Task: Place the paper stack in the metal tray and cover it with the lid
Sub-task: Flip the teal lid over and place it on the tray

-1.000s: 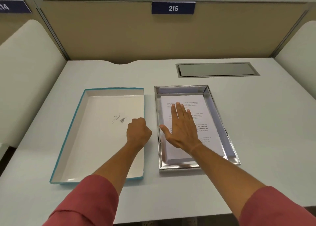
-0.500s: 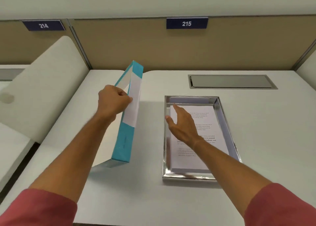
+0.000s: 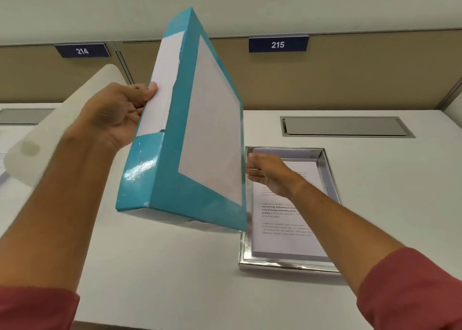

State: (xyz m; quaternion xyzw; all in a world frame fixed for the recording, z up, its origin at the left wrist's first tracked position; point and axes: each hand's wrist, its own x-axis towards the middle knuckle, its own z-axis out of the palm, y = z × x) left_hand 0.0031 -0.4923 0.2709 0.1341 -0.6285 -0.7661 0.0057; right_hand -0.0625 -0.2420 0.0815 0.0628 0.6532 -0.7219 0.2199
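Note:
The teal lid [image 3: 172, 169], with white panels on its top and side, hangs tilted steeply in the air, left of the tray. My left hand [image 3: 117, 112] grips its left side wall, thumb on the outside. The metal tray [image 3: 330, 177] lies on the desk at the right with the printed paper stack [image 3: 287, 229] lying flat inside it. My right hand [image 3: 270, 174] hovers over the tray's far left part, beside the lid's right edge, fingers partly hidden behind the lid. I cannot tell whether it touches the lid.
The white desk [image 3: 175, 267] has a grey cable hatch [image 3: 345, 127] behind the tray. A tan partition with signs 214 [image 3: 82, 51] and 215 [image 3: 277, 44] closes the back. A white curved divider [image 3: 62, 134] stands at the left.
My left hand has lifted the lid off the desk and turned it over, top face now toward me. My right hand has left the paper and moved toward the lid's right edge.

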